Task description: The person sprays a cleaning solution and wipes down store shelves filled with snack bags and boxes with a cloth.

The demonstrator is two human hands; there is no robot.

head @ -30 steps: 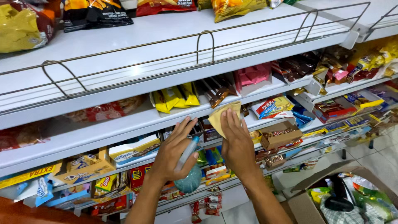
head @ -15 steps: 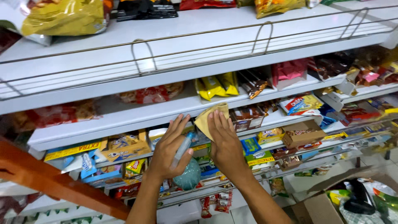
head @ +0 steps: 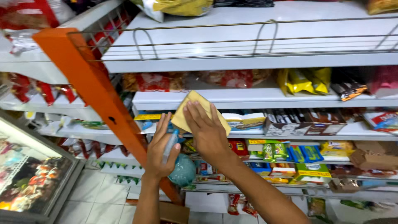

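Observation:
My right hand (head: 208,132) presses a folded yellow cloth (head: 195,108) flat against the front edge of a white shelf (head: 257,100), fingers spread over it. My left hand (head: 161,150) is just left of it and lower, curled around a teal spray bottle (head: 182,170) whose round body hangs below my palm. The two hands almost touch. The bottle's nozzle is hidden behind my fingers.
White shop shelves hold snack packets, yellow bags (head: 304,80) and boxed sweets (head: 286,151). A wire rail (head: 232,41) fronts the upper shelf. An orange upright post (head: 95,95) slants at the left. A glass-topped freezer (head: 29,174) stands at lower left on a tiled floor.
The view has swung to the left, bringing the orange post and freezer into sight. Both hands with the cloth and bottle keep their pose and have shifted left along the shelf.

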